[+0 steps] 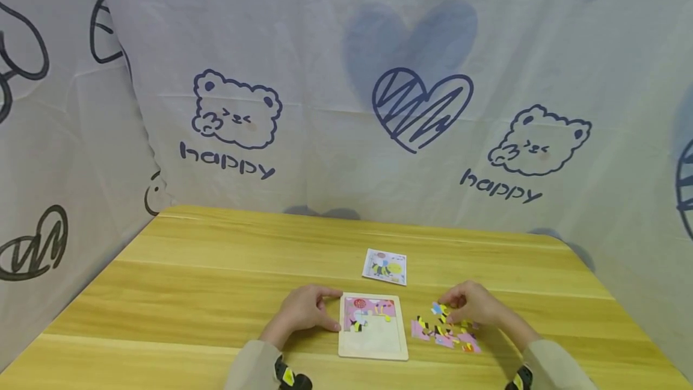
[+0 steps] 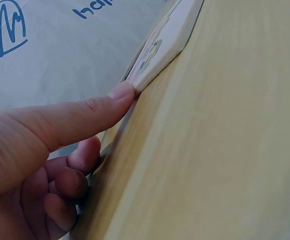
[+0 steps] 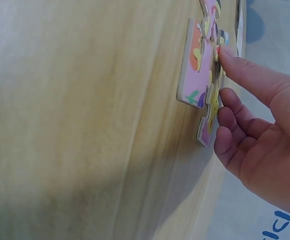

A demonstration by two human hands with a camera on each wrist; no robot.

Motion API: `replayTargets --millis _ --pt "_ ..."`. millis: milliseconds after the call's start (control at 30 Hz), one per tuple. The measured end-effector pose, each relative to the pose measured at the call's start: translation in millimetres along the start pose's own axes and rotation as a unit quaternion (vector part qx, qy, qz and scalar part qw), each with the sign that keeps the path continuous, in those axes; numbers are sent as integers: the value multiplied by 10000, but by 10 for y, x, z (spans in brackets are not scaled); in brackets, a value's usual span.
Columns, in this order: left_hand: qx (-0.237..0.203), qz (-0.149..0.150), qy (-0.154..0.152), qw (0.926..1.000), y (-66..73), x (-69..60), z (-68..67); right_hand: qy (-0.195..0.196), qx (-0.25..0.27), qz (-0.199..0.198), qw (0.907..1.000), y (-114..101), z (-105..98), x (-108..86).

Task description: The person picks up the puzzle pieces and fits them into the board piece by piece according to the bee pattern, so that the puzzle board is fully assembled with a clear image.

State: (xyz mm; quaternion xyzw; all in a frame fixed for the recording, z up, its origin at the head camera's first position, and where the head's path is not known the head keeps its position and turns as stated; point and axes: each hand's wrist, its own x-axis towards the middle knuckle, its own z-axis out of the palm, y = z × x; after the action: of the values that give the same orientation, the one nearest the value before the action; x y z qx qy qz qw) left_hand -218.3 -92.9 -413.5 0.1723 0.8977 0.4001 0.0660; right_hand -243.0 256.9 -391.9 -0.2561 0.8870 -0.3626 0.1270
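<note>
A wooden puzzle board (image 1: 373,348) lies on the table, its upper part filled with pink picture pieces and the lower part bare wood. My left hand (image 1: 310,309) is at its left side, thumb tip (image 2: 122,91) touching the edge and index finger reaching the upper left corner; the other fingers are loosely curled. To the right lies a cluster of loose puzzle pieces (image 1: 445,340) in pink, yellow and black. Over that cluster my right hand (image 1: 472,304) pinches a blue, yellow and black puzzle piece (image 1: 436,309) between thumb and index finger. The right wrist view partly hides this piece behind the thumb.
A square picture card (image 1: 385,267) showing a bee lies just behind the board. The wood-grain table (image 1: 216,269) reaches back to a pale cloth (image 1: 325,137) printed with bears and hearts. Another cloth side hangs at the left.
</note>
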Motion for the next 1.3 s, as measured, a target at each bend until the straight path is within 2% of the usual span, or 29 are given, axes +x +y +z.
replayTargets --millis 133,367,633,1000,1300 --pt "15 18 9 10000 -8 2 5 45 -79 7 10000 9 8 1" --pt "-11 29 9 10000 0 -2 4 255 -155 257 9992 14 28 -18" --pt "-19 43 -4 10000 -4 -4 3 502 -379 218 9978 38 38 6" --pt "-65 73 -2 10000 -5 -1 3 87 -178 157 9997 6 17 14" --pt "-69 35 6 10000 -9 -1 1 35 187 354 9992 -69 -13 35"
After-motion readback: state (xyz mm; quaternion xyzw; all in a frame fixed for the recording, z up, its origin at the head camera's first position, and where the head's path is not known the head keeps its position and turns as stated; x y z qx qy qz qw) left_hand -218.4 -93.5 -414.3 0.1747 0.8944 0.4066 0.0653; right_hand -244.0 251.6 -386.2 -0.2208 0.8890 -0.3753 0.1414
